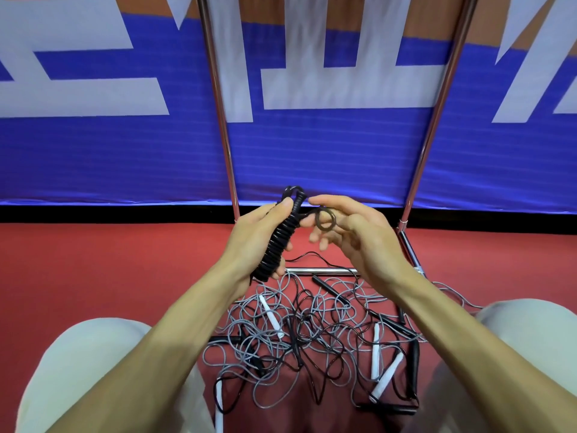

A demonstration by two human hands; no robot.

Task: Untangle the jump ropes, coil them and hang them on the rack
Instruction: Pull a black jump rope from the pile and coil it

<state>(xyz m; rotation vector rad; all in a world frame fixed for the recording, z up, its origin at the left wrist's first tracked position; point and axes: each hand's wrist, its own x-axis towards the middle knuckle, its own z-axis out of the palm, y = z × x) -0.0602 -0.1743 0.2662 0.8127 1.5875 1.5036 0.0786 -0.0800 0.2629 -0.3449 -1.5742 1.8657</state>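
A red floor is bounded at the back by a blue banner with large white lettering. In front of it the chrome uprights of the rack rise out of frame. One tightly wrapped black rope bundle is gripped lengthwise in the left hand, with the thumb pressed near its top. A small end loop from that bundle is pinched by the right hand, whose other fingers are loosely spread. Both are held above the floor, before the rack's base. Below, between the knees, a tangle of grey and black ropes with white and black handles is left on the floor, not yet sorted.

The wrap is judged likely to spring loose if the loop is released before it is tucked or cinched, since the cord looks stiff and glossy. The bundle could also be slid out of the grip by a hard pull on the loop. A strand running from the heap to the bundle cannot be ruled out. Were one attached, the tangle would be dragged along when the bundle is lifted to the rack.
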